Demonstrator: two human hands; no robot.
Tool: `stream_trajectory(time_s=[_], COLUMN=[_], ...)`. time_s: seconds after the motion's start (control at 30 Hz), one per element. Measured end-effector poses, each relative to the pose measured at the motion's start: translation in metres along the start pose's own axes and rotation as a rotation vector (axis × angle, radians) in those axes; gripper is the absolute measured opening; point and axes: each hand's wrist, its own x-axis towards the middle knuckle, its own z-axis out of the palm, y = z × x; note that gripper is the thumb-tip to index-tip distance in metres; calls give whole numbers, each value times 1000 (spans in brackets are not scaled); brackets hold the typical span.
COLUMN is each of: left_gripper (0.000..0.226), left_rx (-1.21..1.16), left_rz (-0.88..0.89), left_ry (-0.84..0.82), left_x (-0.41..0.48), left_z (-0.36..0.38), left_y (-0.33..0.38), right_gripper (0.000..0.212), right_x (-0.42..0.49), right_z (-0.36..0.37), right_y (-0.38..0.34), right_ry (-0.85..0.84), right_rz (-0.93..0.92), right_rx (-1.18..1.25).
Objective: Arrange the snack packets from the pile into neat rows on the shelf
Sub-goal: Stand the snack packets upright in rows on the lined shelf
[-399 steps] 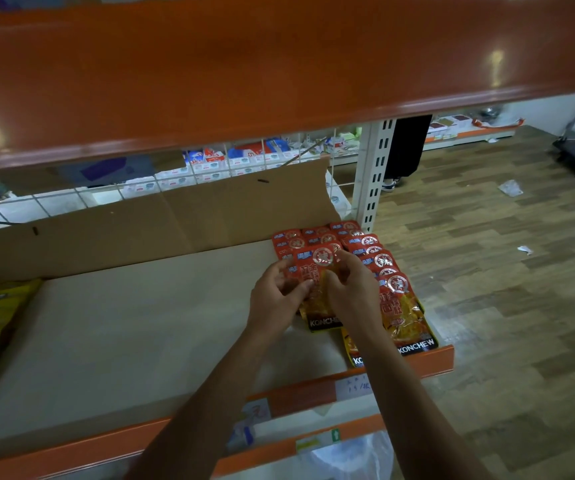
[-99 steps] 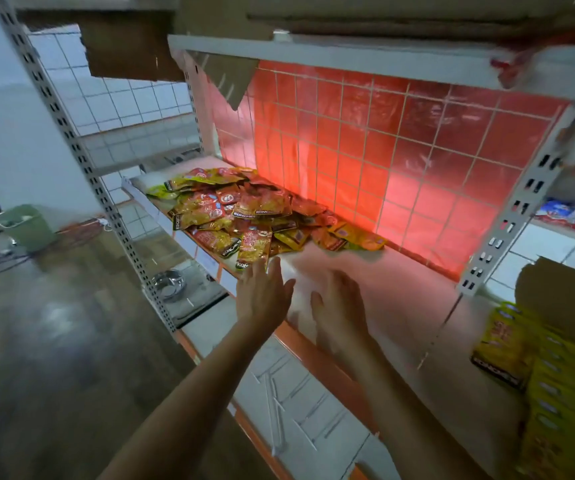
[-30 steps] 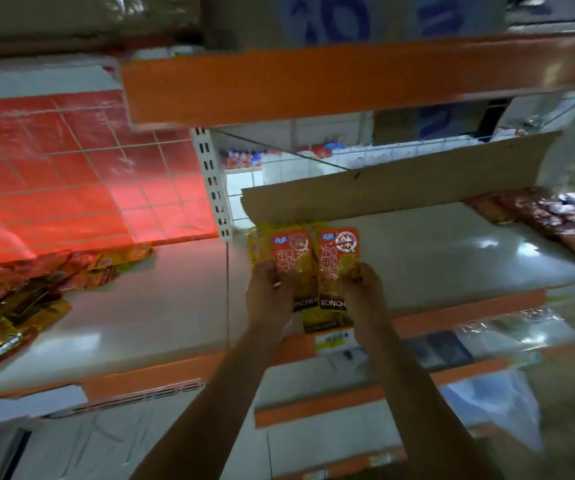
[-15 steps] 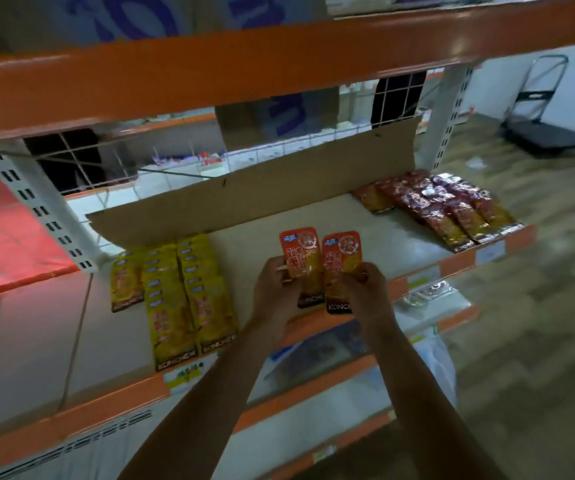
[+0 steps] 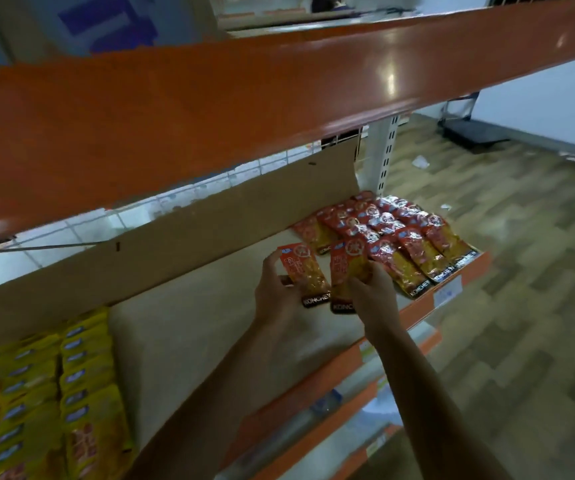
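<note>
Red foil catches the light at centre frame, where 2 snack packets are held side by side just above the pale shelf. The left hand pinches the left packet along its edge, thumb under and fingertips curled on top. The right hand grips the right packet, fingers curled over its lower half. Just to the right, touching that packet's edge, neat rows of red packets lie overlapped up to the shelf's right end. Yellow packets lie in rows at lower left. A cardboard sheet stands along the back, under an orange beam.
</note>
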Motion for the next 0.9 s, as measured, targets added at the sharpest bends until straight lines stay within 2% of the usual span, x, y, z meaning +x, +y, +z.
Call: stream_trajectory(time_s=[0.1, 0.2, 0.33, 0.47, 0.6, 0.77, 0.9], left_gripper=[47, 45, 43, 46, 44, 53, 56], left_rx=[83, 131, 182, 275, 359, 634, 703], left_rz=[54, 68, 31, 9, 26, 22, 2], left_ry=[-18, -6, 90, 101, 123, 99, 89], left_x=[21, 40, 60, 73, 76, 78, 80], left_z=[20, 39, 63, 78, 85, 89, 93], left_y=[8, 15, 19, 19, 18, 16, 17], right_gripper=[27, 31, 27, 27, 27, 29, 34], right_x=[30, 62, 102, 135, 153, 164, 167], right_z=[-9, -18, -31, -37, -38, -38, -40], right_y=[-3, -7, -14, -21, -21, -16, -12], right_ry=[0, -22, -111, -149, -206, -281, -295], right_rz=[-40, -71, -115, -181, -188, -160, -165], right_rx=[25, 21, -44, -87, -115, -108, -118])
